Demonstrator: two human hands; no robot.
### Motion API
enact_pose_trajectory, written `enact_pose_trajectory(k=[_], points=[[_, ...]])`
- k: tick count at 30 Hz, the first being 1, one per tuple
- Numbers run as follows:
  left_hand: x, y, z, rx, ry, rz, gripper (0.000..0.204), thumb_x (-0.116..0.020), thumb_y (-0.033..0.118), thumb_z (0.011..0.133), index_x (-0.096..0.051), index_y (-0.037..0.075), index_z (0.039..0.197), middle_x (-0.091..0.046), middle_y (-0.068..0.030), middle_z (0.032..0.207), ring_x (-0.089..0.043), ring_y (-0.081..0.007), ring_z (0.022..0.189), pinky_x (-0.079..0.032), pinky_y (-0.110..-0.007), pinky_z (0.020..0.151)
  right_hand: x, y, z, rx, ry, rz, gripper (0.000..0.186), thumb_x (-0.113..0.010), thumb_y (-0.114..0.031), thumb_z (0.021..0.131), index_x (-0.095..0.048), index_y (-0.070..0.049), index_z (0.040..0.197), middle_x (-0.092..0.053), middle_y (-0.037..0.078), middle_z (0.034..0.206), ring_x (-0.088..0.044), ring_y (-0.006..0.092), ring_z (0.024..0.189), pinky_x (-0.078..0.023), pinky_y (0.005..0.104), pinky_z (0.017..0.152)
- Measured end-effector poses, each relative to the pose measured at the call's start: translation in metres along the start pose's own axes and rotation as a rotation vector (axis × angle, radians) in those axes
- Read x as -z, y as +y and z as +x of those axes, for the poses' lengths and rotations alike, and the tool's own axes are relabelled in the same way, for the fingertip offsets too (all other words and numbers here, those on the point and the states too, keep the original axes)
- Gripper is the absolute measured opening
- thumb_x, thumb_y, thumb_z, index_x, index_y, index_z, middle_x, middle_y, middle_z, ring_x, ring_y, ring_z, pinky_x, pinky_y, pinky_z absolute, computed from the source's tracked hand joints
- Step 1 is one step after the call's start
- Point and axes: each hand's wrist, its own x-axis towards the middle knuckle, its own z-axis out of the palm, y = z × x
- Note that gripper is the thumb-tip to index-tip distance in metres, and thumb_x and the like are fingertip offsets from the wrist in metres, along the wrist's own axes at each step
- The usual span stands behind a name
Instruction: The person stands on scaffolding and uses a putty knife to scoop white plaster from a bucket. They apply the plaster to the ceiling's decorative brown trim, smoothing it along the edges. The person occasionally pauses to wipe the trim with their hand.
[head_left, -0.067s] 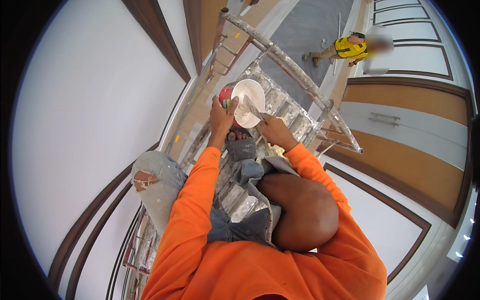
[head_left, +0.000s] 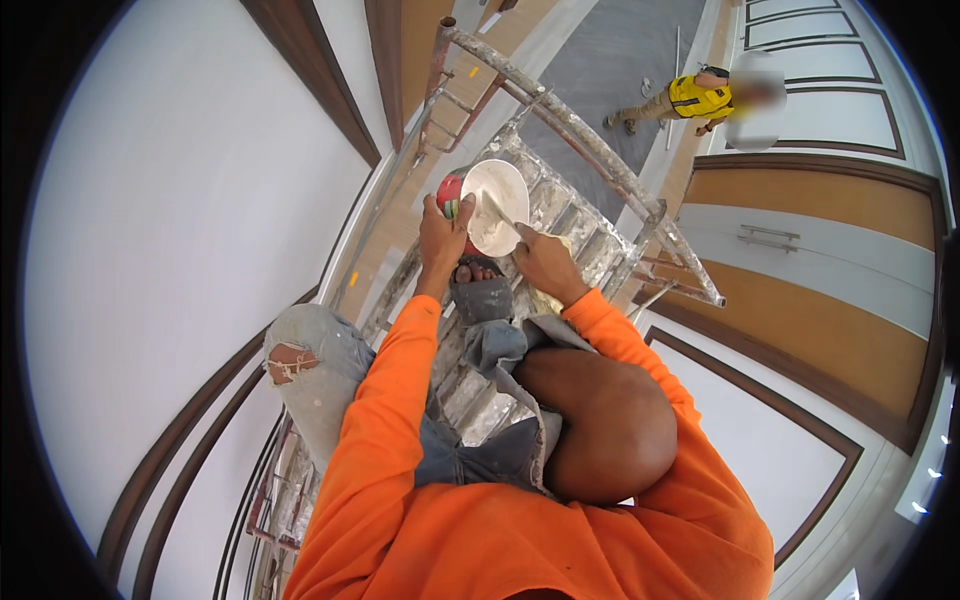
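Note:
A red bucket (head_left: 450, 188) with a white inside is tilted toward me above the scaffold planks. Off-white paste (head_left: 487, 232) coats its inner wall and bottom. My left hand (head_left: 441, 232) grips the bucket's left rim, thumb over the edge. In my right hand (head_left: 546, 262) is a putty knife (head_left: 497, 208), its handle wrapped by my fingers and its blade inside the bucket, against the paste. My sandalled foot (head_left: 478, 272) rests on the planks just below the bucket. Something pale yellow, too hidden to name, lies under my right wrist.
I sit on a paint-spattered scaffold platform (head_left: 580, 225) with a metal guard rail (head_left: 590, 145) ahead and to the right. A white wall (head_left: 200, 170) stands close on the left. Down on the floor is a person in a yellow vest (head_left: 698, 97). Wood-and-white doors (head_left: 800, 240) are at right.
The putty knife has turned and shifted slightly inside the bucket, and my right hand has moved a little left. The bucket and left hand stay almost the same.

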Motion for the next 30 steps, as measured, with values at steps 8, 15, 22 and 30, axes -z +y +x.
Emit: enact_pose_trajectory(k=[8, 15, 22, 30], points=[[0.002, -0.013, 0.007, 0.014, 0.005, 0.061, 0.097, -0.066, 0.065, 0.089, -0.042, -0.011, 0.143, -0.061, -0.0363, 0.128, -0.061, -0.0506, 0.119, -0.050, -0.052, 0.098, -0.002, 0.002, -0.006, 0.124, -0.210, 0.174, 0.057, -0.056, -0.014, 0.086, -0.055, -0.003, 0.142, -0.067, 0.033, 0.079, -0.068, 0.0491, 0.077, -0.055, 0.0549, 0.074], [-0.003, -0.008, 0.005, -0.081, 0.019, 0.104, 0.095, -0.067, 0.063, 0.089, -0.041, -0.010, 0.144, -0.056, -0.0353, 0.135, -0.058, -0.0491, 0.123, -0.049, -0.052, 0.100, -0.007, -0.010, -0.011, 0.110, -0.178, 0.123, 0.049, -0.057, -0.017, 0.086, -0.063, -0.003, 0.133, -0.067, 0.031, 0.078, -0.068, 0.0486, 0.073, -0.055, 0.0557, 0.070], [0.001, -0.012, -0.002, -0.108, 0.007, 0.113, 0.092, -0.068, 0.059, 0.090, -0.041, -0.010, 0.145, -0.055, -0.0351, 0.138, -0.057, -0.0501, 0.124, -0.049, -0.052, 0.100, -0.023, -0.016, -0.002, 0.007, -0.156, 0.000, 0.051, -0.055, -0.015, 0.086, -0.063, -0.002, 0.134, -0.066, 0.035, 0.081, -0.068, 0.0484, 0.073, -0.055, 0.0551, 0.075], [0.000, -0.013, -0.002, -0.148, 0.007, 0.103, 0.093, -0.067, 0.060, 0.090, -0.040, -0.010, 0.145, -0.055, -0.0354, 0.137, -0.058, -0.0501, 0.122, -0.049, -0.051, 0.100, -0.007, 0.000, 0.036, -0.003, -0.080, -0.048, 0.048, -0.053, -0.016, 0.085, -0.065, 0.001, 0.128, -0.069, 0.033, 0.088, -0.070, 0.0488, 0.082, -0.056, 0.0536, 0.080]])
